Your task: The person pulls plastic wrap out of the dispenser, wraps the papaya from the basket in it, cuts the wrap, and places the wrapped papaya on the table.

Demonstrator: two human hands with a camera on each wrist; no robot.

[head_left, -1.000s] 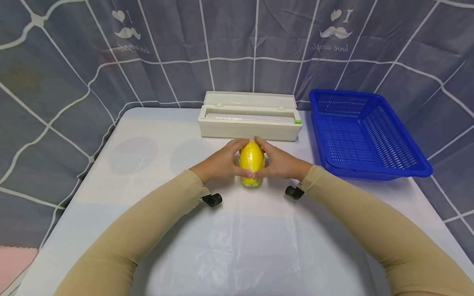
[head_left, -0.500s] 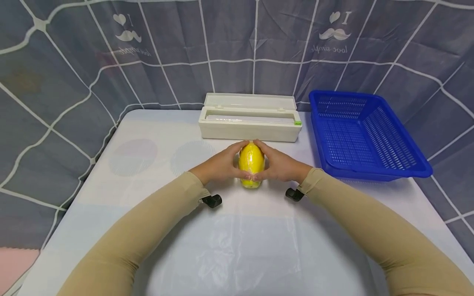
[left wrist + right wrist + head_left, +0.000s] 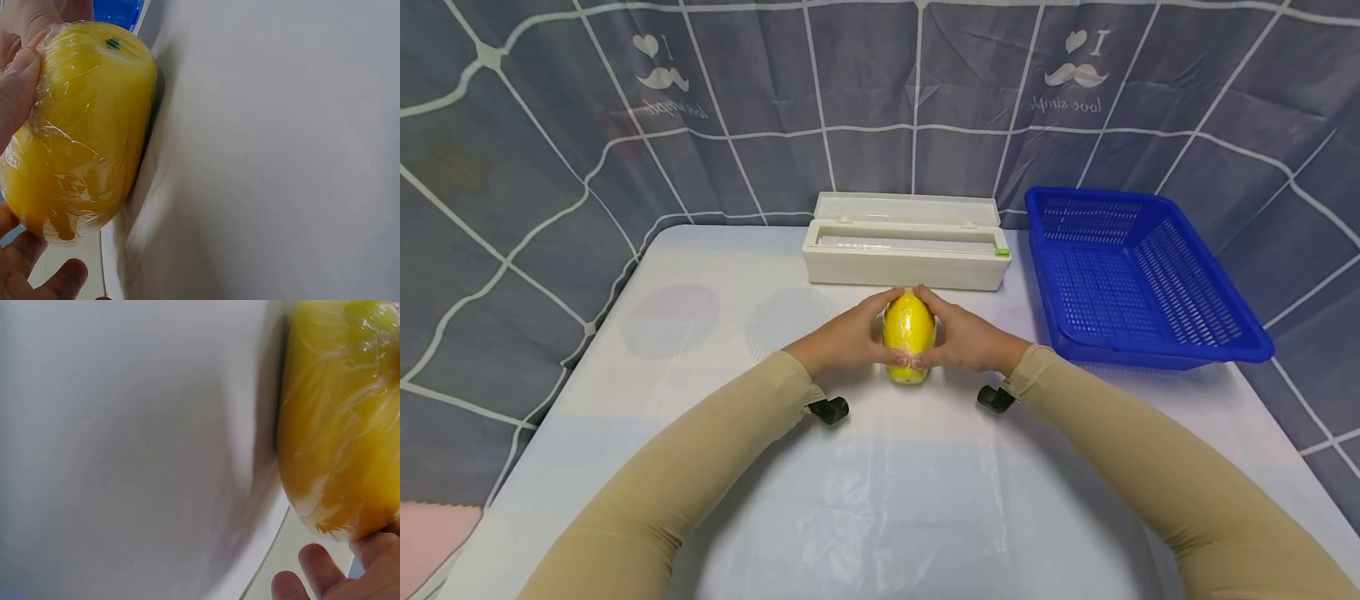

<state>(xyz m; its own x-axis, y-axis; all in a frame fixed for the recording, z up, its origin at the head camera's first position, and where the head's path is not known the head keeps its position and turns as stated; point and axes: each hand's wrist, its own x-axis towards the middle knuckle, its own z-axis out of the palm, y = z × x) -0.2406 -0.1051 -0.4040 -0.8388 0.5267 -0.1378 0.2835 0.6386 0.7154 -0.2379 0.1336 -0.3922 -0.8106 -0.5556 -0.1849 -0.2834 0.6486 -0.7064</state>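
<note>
A yellow fruit wrapped in clear cling film (image 3: 908,335) rests on the white table (image 3: 700,417), just in front of the white cling-film dispenser box (image 3: 905,252). My left hand (image 3: 850,337) cups its left side and my right hand (image 3: 962,337) cups its right side, fingers curled over the far end and thumbs meeting on the near side. In the left wrist view the wrapped fruit (image 3: 78,131) lies against the table with fingertips (image 3: 19,69) on the film. In the right wrist view the fruit (image 3: 340,419) fills the right edge, fingertips (image 3: 312,565) below it.
A blue plastic basket (image 3: 1131,275) stands at the right of the table. The dispenser box has its lid raised, at the back centre. A grey checked cloth (image 3: 550,150) hangs behind and around the table. A sheet of clear film (image 3: 910,517) lies on the near part of the table.
Both hands stay cupped round the wrapped fruit; only tiny shifts of the fingers and the camera show.
</note>
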